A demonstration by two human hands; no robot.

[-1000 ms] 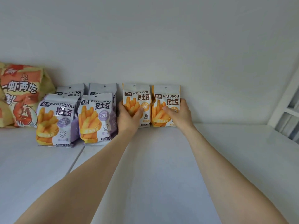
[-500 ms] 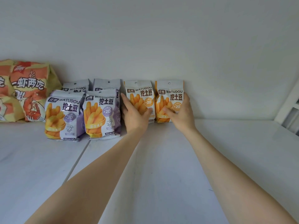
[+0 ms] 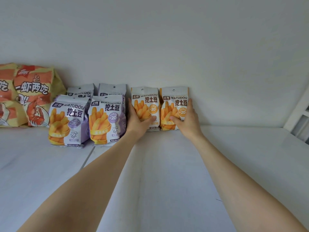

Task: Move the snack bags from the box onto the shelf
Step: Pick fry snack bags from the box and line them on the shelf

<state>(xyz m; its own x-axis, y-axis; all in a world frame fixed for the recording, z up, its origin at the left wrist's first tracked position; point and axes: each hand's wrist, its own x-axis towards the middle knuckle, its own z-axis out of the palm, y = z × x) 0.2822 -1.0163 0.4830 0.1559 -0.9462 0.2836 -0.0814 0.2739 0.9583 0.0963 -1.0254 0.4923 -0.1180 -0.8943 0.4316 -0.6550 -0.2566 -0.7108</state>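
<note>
Left hand (image 3: 138, 122) grasps left white-orange plastic snack bag (image 3: 147, 101) | right hand (image 3: 187, 119) grasps matching right bag (image 3: 174, 102) | both upright, white shelf (image 3: 167, 164).

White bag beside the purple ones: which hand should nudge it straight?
Left. The left hand grips that left white bag, thumb across its front. The right hand holds the right white bag, farther from the purple bags.

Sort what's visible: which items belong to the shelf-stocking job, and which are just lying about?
Job: left hand gripping left orange bag; right hand gripping right orange bag; four purple bags; shelf.
Lying about: shrimp snack bags; white frame at right.
</note>
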